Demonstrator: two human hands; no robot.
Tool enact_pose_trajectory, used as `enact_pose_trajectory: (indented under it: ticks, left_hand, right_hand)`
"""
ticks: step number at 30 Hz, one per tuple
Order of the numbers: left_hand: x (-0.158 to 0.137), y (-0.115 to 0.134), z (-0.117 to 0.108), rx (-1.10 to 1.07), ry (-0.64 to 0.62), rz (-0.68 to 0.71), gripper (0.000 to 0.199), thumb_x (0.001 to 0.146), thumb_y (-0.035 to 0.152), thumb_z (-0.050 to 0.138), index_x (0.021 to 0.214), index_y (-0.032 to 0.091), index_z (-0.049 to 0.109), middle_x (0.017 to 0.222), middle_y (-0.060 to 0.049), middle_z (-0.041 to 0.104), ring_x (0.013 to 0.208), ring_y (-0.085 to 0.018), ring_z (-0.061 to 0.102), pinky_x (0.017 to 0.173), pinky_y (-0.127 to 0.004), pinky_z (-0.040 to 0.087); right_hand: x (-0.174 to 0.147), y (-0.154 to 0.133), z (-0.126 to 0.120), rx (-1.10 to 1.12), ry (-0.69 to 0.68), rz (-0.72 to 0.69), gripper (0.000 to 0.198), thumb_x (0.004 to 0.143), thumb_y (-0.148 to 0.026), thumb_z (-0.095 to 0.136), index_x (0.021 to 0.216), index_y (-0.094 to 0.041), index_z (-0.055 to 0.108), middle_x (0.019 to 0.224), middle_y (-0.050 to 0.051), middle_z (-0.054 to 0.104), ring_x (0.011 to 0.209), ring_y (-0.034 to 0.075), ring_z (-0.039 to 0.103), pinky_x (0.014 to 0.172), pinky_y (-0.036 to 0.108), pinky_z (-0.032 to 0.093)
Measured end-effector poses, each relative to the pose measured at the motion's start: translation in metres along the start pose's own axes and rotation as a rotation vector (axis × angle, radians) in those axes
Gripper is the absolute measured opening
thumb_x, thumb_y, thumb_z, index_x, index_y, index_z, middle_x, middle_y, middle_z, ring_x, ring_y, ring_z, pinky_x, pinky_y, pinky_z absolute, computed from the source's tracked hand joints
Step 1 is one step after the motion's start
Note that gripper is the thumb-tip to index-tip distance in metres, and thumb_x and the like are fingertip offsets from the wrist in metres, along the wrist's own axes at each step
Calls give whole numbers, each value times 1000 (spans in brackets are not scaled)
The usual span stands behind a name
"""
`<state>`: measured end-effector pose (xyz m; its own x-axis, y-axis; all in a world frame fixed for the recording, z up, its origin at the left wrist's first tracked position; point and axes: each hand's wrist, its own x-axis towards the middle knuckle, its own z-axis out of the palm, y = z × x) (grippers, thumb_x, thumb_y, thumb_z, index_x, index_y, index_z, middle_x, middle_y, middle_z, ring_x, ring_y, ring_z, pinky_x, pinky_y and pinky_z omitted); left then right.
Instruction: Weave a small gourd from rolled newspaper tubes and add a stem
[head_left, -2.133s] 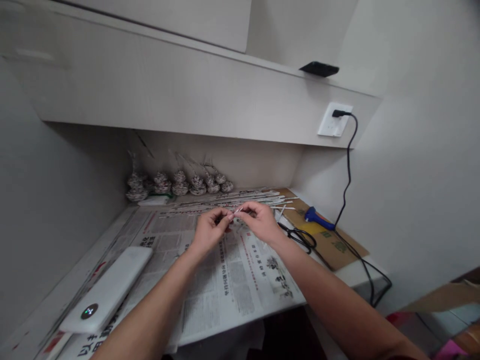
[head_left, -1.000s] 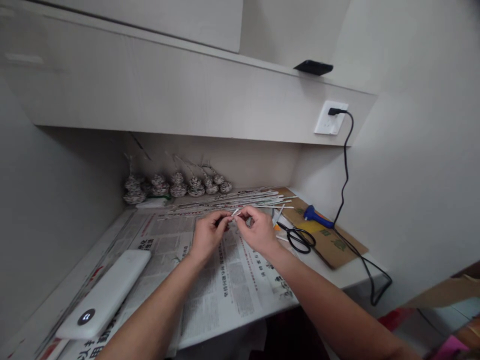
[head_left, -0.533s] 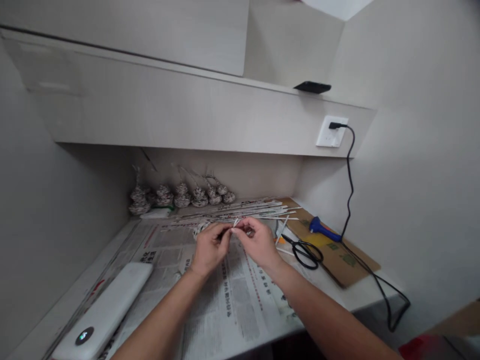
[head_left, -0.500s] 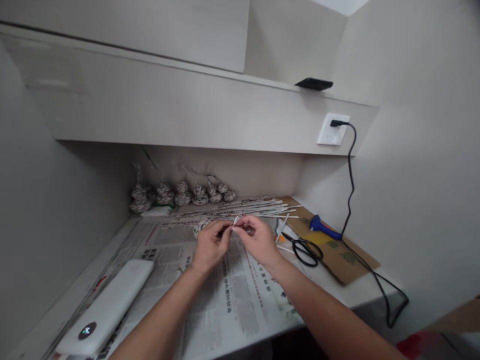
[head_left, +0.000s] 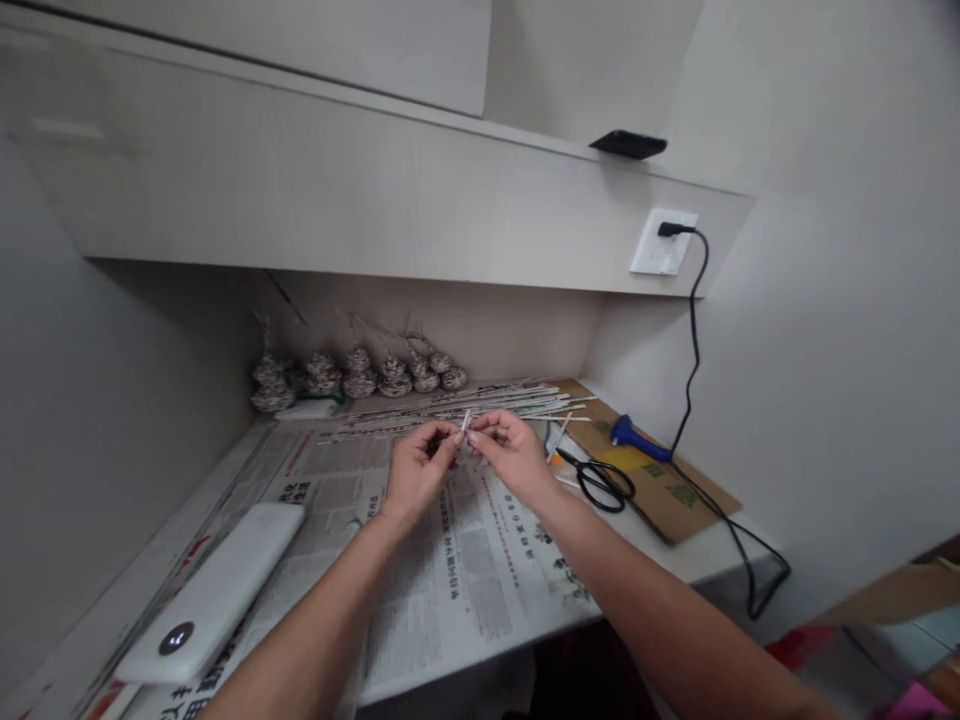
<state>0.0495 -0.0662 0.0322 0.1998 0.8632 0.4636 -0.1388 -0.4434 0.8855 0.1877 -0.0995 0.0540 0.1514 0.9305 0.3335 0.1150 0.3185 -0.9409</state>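
Observation:
Both hands meet over the newspaper-covered desk, fingertips pinched close together. My left hand [head_left: 422, 468] grips a short white paper strip [head_left: 466, 421] between thumb and fingers, and its tip sticks up between the hands. My right hand [head_left: 511, 455] pinches the same strip from the other side. The lower part of the strip is hidden by the fingers. Behind the hands lies a bundle of thin rolled paper sticks [head_left: 510, 400]. Black-handled scissors [head_left: 602, 484] rest just right of my right hand.
Several woven paper gourds [head_left: 360, 374] stand along the back wall. A white power bank [head_left: 217, 590] lies at left on the newspaper [head_left: 420, 600]. At right, a blue glue gun [head_left: 641, 438] sits on cardboard [head_left: 675, 500], its black cord [head_left: 694, 350] running up to the wall socket.
The camera view has tilted slightly down, so the desk things sit higher. The fingers have shifted a little, and the strip's tip now stands more upright and shows more.

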Motion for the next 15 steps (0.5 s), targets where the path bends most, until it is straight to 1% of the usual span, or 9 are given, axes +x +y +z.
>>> enact_pose_trajectory:
  ticks: [2, 4, 6, 9, 12, 15]
  left_hand:
    - [2, -1, -2, -65, -35, -29, 21, 77, 36, 66, 80, 16, 63, 72, 0, 60, 57, -10, 52, 48, -18, 46]
    - [5, -2, -4, -113, -47, -69, 22, 75, 37, 68, 80, 16, 63, 72, 1, 59, 56, -9, 51, 48, -18, 45]
    - [7, -3, -6, -123, -32, -96, 22, 74, 37, 69, 80, 16, 64, 69, 1, 59, 54, -8, 50, 48, -18, 44]
    - [8, -2, -9, -100, -19, -97, 23, 73, 38, 70, 78, 15, 65, 63, 2, 58, 52, -8, 50, 48, -18, 43]
    - [8, 0, -9, -60, -40, -81, 25, 71, 39, 70, 78, 15, 66, 66, 0, 61, 54, -10, 53, 49, -20, 46]
    - [7, 2, -7, -40, -36, -84, 26, 71, 40, 71, 78, 14, 68, 67, -1, 63, 53, -10, 53, 49, -20, 47]
  right_hand:
    - [0, -2, 0, 19, -11, 0, 21, 70, -31, 68, 86, -21, 59, 63, -4, 59, 58, 13, 57, 55, 23, 45]
    - [0, -4, 1, -5, -22, -16, 19, 71, -31, 67, 87, -21, 61, 66, -2, 62, 62, 13, 59, 57, 24, 46]
    - [2, -7, 1, -71, -9, -59, 15, 74, -29, 64, 86, -20, 65, 73, 0, 67, 67, 14, 61, 63, 26, 48]
    - [5, -13, 3, -194, 33, -148, 14, 75, -30, 64, 84, -19, 69, 81, 3, 70, 73, 16, 61, 70, 28, 48]
    - [10, -16, 6, -286, 38, -189, 13, 75, -31, 66, 80, -19, 68, 77, 2, 70, 71, 15, 60, 68, 27, 47]
    - [16, -16, 7, -328, 48, -137, 15, 73, -34, 67, 70, -19, 65, 66, -1, 65, 61, 13, 55, 60, 24, 43]
